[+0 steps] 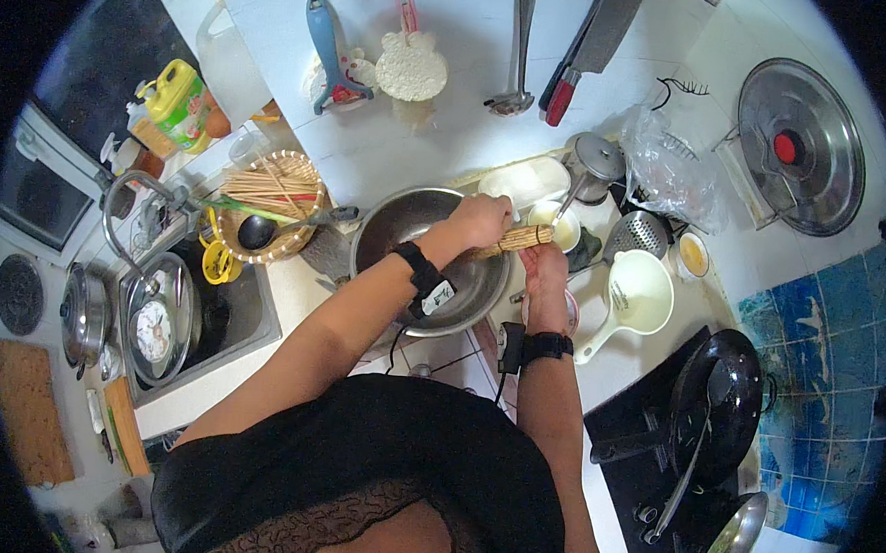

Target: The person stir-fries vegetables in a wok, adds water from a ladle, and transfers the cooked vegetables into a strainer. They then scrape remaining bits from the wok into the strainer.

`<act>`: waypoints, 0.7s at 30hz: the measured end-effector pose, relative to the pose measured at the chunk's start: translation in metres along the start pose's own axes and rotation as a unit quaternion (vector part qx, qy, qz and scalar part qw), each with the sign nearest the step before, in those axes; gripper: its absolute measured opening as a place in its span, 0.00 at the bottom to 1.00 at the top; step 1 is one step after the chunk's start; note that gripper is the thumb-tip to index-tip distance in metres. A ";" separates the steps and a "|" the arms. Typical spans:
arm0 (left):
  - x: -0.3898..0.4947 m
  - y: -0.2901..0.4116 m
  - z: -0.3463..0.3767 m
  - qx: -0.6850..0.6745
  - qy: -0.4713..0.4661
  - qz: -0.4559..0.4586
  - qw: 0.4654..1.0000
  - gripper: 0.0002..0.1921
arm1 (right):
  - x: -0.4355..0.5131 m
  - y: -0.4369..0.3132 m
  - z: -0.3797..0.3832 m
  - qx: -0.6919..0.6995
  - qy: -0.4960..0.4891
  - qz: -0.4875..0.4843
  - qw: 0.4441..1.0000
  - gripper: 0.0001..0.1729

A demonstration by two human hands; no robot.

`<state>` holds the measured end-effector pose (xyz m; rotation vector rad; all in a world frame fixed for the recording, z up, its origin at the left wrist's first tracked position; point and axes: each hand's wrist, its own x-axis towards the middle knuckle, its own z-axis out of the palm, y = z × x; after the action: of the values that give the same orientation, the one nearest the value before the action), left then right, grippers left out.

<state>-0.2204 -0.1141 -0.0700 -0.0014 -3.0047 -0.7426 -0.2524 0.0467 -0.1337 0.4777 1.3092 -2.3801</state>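
Note:
A bundled whisk brush (526, 238) of thin straw or bamboo strips, bound with a dark band, lies over the right rim of a large steel basin (479, 308). My right hand (542, 270) is closed around the brush from below, near its banded end. Over the basin, my left hand (482, 220) has its fingers curled at the brush's other end; whether it grips the brush or something else cannot be told. Both wrists wear black straps with small devices. Just behind the brush stands a small white bowl (559, 216) of pale liquid with a spoon in it.
Left of the basin, a woven basket (268, 252) holds chopsticks and a black ladle, beside the sink (260, 327). At the right are a pale green plastic ladle (641, 293), a grater (638, 234) and a black wok (729, 412) on the stove. Knives (594, 51) hang on the wall.

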 end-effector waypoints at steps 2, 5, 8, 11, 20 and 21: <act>0.012 -0.006 0.009 0.041 -0.014 0.008 0.999 0.13 | 0.012 -0.001 0.004 -0.045 -0.020 -0.008 0.999 0.12; 0.021 -0.016 0.018 0.070 -0.019 0.021 0.997 0.15 | 0.031 0.002 0.006 -0.156 -0.033 -0.008 0.987 0.12; 0.025 -0.028 0.023 0.061 -0.002 0.030 0.998 0.14 | 0.049 0.009 0.004 -0.236 -0.066 0.003 0.969 0.11; 0.025 -0.038 0.021 0.059 0.005 0.027 0.998 0.13 | 0.062 0.016 0.005 -0.280 -0.086 0.012 0.956 0.10; 0.014 -0.047 -0.011 0.016 0.024 0.067 0.997 0.12 | 0.033 -0.016 0.049 -0.681 0.107 -0.224 0.689 0.16; 0.013 -0.046 -0.011 0.017 -0.009 0.081 0.997 0.12 | 0.031 -0.021 0.056 -0.696 0.108 -0.213 0.677 0.16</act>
<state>-0.2335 -0.1602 -0.0810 -0.2489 -2.9879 -0.6790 -0.2957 0.0046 -0.1047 -0.0778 2.9911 -0.8421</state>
